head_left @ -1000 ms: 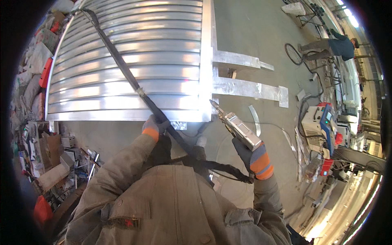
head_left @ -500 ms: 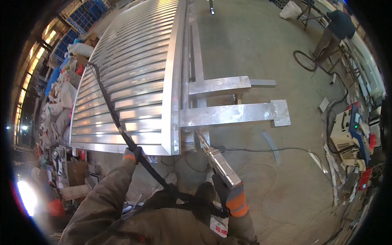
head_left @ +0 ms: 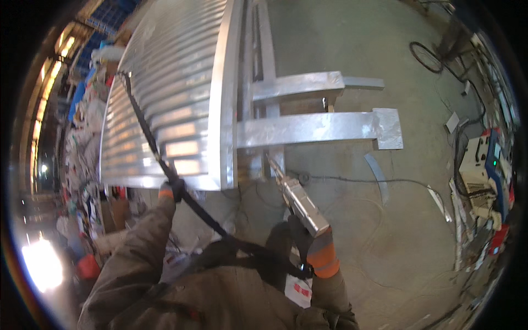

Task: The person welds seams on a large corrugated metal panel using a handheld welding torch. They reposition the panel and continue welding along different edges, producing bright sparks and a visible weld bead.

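My left hand, in a dark glove with an orange cuff, is closed round a black sleeved cable. That cable crosses the near end of a slatted silver metal panel and runs down past my waist towards my right hand. Gloved and closed, my right hand grips a metallic welding gun. The gun's narrow nozzle points up and left, close below the nearer flat metal bar; whether it touches anything I cannot tell. My right fingers are partly hidden under the gun body.
Another metal bar juts right from beside the panel. A white and blue machine stands at the right, with cables around it. Thin cables cross the floor. At the upper right are a person's legs and a looped hose.
The panel, bars and both hands now sit higher in the picture as the view has shifted. Both hands keep their grips. The other person is now mostly out of sight.
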Tool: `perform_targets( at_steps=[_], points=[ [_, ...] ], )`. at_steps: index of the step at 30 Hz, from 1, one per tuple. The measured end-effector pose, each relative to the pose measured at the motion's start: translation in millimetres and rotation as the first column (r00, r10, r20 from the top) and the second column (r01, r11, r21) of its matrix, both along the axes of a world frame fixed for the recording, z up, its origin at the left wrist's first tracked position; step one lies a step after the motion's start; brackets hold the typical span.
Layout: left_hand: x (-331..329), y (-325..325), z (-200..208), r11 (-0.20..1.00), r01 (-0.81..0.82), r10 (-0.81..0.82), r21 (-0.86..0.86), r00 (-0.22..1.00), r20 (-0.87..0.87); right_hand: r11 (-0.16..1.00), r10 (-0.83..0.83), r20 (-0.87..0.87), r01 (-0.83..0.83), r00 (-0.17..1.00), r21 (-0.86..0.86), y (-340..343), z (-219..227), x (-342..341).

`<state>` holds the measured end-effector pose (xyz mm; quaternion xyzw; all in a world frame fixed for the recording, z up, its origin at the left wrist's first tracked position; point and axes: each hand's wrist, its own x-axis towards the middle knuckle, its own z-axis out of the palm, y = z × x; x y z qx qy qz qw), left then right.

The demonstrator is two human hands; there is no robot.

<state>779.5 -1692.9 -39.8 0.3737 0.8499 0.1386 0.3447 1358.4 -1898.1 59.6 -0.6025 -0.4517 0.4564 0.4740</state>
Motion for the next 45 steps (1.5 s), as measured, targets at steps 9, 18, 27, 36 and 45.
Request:
perform_targets(
  at_steps=[9,18,27,36,45],
  points=[
    [19.0,-42.0,26.0,0.981,-0.054,0.110,-0.185,0.945,0.307,0.931,0.337,0.192,-0.297,0.922,-0.212,52.2,114.5,-51.8],
    [-114.1,15.5,16.9,0.862,-0.013,0.253,0.507,0.877,-0.408,0.874,0.480,0.401,-0.385,0.780,-0.297,65.2,143.4,-150.9],
    [-146.5,111.4,-16.7,0.903,-0.129,0.382,0.410,0.677,-0.629,0.803,0.530,0.396,-0.293,0.750,-0.520,81.2,138.4,-192.2],
    [-146.7,114.7,-28.8,0.940,-0.065,0.292,0.335,0.662,-0.690,0.822,0.564,0.526,-0.368,0.637,-0.435,94.9,116.2,-179.5],
    [-111.3,111.8,13.2,0.909,-0.111,0.350,0.402,0.726,-0.591,0.816,0.568,0.452,-0.397,0.688,-0.421,107.3,108.9,-172.2]
  ],
)
